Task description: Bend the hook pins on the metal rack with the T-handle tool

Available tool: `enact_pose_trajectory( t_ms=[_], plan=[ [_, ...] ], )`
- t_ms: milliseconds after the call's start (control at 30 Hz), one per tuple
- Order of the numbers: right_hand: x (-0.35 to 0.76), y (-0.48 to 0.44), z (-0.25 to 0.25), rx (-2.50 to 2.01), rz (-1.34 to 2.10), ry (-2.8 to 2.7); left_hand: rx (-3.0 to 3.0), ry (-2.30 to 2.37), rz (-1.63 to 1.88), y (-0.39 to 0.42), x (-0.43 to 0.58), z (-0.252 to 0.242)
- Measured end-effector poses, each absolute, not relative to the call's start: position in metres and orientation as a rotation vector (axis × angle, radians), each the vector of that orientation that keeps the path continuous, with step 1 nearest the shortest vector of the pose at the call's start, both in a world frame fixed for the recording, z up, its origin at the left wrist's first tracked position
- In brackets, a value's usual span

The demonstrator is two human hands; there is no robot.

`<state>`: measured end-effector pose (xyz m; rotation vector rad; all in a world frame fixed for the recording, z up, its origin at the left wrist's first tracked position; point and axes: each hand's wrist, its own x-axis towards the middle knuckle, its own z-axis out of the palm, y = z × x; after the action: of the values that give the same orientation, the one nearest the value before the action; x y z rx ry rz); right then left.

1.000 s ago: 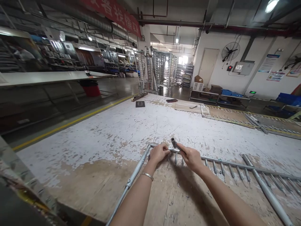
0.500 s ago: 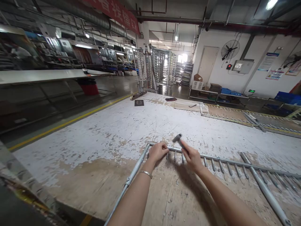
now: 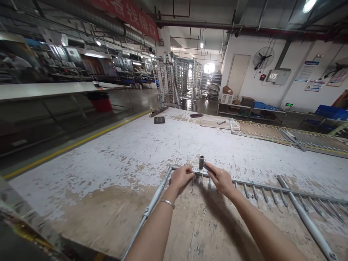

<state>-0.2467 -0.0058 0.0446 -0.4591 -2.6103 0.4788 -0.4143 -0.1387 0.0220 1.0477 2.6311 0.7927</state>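
My right hand (image 3: 221, 180) is closed around the handle of a hammer (image 3: 201, 162). The hammer's cylindrical head stands upright at the frame's top bar, just right of my left hand. With fingers pinched together at that bar, my left hand (image 3: 182, 177) sits near the corner; what the fingertips hold, if anything, is hidden. The metal frame (image 3: 160, 188) lies on the worn table (image 3: 130, 145). A row of springs (image 3: 265, 195) hangs from its top bar toward me, and a thick crossbar tube (image 3: 304, 217) runs down on the right.
A second frame with springs (image 3: 263, 131) lies at the table's far right. Toward the back are a wrench (image 3: 221, 122), a phone (image 3: 196, 115) and a dark square plate (image 3: 159, 120). Tall metal racks (image 3: 185, 79) stand beyond the table, and a red bin (image 3: 102, 102) is at left.
The hammer head has come down from above the bar onto or close to it, shifting slightly left. My left hand stays at the same spot on the bar.
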Motion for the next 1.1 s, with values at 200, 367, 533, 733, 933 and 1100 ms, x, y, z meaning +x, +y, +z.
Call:
enact_pose_trajectory(
  t_ms=[200,367,533,733,933,1100],
  plan=[
    [-0.247,-0.012,0.042,-0.479,0.453,-2.588,1.039,2.627,0.789,-0.138,-0.414,0.022],
    [-0.246,-0.003,0.045,-0.465,0.491,-2.509,1.037,2.629,0.775,-0.139,-0.413,0.025],
    [-0.245,-0.004,0.041,-0.412,0.532,-2.532,1.033,2.626,0.76,-0.139,-0.413,0.025],
    [-0.246,-0.012,0.038,-0.343,0.472,-2.548,1.046,2.612,0.786,-0.139,-0.415,0.022],
    [-0.245,-0.012,0.027,-0.478,0.429,-2.674,1.054,2.615,0.796,-0.139,-0.414,0.023],
    [-0.248,-0.012,0.042,-0.422,0.822,-2.264,1.069,2.563,0.897,-0.142,-0.415,0.022]
  ],
)
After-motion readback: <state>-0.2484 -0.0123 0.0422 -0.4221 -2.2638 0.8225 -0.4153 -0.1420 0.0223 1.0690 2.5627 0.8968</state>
